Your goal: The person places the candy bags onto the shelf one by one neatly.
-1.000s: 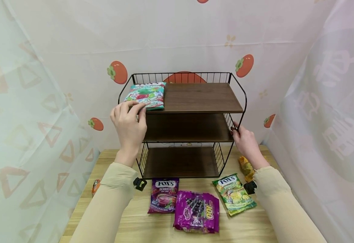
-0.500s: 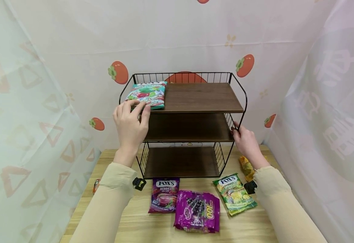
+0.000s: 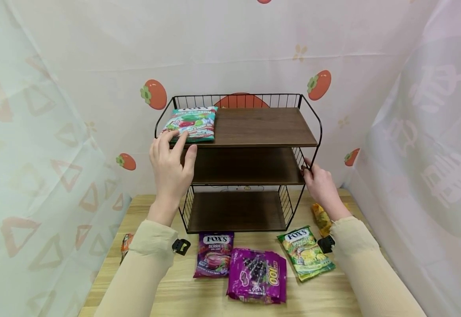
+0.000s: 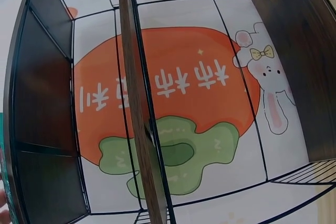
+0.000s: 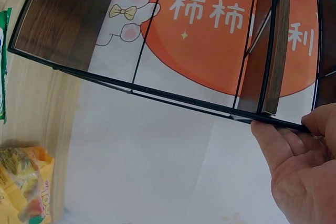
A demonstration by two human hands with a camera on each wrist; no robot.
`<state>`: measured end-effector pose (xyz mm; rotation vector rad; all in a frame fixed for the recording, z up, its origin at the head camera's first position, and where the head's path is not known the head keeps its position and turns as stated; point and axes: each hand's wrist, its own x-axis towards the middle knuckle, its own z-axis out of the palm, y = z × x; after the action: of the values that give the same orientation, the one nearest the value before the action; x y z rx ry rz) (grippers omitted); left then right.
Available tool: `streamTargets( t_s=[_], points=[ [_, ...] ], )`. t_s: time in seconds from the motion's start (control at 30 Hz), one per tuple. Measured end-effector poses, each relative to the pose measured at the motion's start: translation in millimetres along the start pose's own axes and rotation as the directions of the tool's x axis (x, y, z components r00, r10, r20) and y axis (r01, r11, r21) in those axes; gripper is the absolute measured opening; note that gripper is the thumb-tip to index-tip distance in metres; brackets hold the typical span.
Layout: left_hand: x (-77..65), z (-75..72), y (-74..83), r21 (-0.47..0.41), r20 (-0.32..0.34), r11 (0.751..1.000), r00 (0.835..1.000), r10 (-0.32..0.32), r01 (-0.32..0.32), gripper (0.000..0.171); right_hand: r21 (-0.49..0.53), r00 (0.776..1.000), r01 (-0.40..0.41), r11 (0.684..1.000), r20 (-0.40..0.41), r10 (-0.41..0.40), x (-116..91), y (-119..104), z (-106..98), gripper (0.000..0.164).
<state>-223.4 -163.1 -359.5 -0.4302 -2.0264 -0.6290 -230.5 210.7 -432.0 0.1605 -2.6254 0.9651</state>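
Note:
In the head view a teal Fox's candy bag (image 3: 194,124) lies on the left end of the top board of a three-tier shelf rack (image 3: 260,127). My left hand (image 3: 171,165) is at the bag's front edge, fingertips over its lower left part, thumb held apart from it. Only bits of those fingers (image 4: 3,212) show at the edge of the left wrist view. With my right hand (image 3: 320,182) I grip the black wire side of the rack near the middle tier. In the right wrist view the thumb and fingers (image 5: 275,142) close on that side rail.
On the wooden table (image 3: 175,295) in front of the rack lie a Fox's Berries bag (image 3: 214,255), a purple candy bag (image 3: 256,276) and a green Fox's bag (image 3: 305,254). A yellow bag (image 3: 321,219) is by the right forearm, an orange packet (image 3: 126,243) by the left sleeve.
My left thumb has moved away from the teal bag and the fingers have spread, the hand shifting slightly right and down. The bag stays on the top board. The right hand keeps its grip.

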Motion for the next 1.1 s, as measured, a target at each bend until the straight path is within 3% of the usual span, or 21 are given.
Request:
streamTargets(
  t_s=[0.2, 0.47, 0.63, 0.9, 1.1],
  points=[
    [-7.5, -4.0, 2.3, -0.036, -0.044, 0.999, 0.999, 0.029, -0.031, 0.043, 0.007, 1.0, 0.014, 1.0, -0.017, -0.014, 0, -1, -1, 0.042],
    [-24.7, -9.4, 8.6, -0.081, -0.091, 0.996, 0.996, 0.013, -0.02, 0.037, 0.01, 1.0, 0.016, 1.0, -0.02, -0.016, 1, 0, 1, 0.043],
    [-36.5, -9.8, 12.7, -0.133, -0.177, 0.988, 0.983, 0.054, -0.079, 0.031, 0.006, 1.0, 0.004, 1.0, -0.012, -0.004, 1, 0, 0, 0.043],
    [-62.9, -8.0, 10.8, -0.185, -0.254, 0.974, 0.964, 0.082, -0.132, 0.03, 0.008, 1.0, 0.002, 1.0, -0.016, -0.002, -1, -1, 1, 0.042],
    [-87.2, 0.2, 7.1, -0.2, -0.27, 0.974, 0.961, 0.054, -0.111, 0.029, 0.011, 1.0, -0.003, 1.0, -0.012, 0.003, -1, -1, 1, 0.042]
  ],
)
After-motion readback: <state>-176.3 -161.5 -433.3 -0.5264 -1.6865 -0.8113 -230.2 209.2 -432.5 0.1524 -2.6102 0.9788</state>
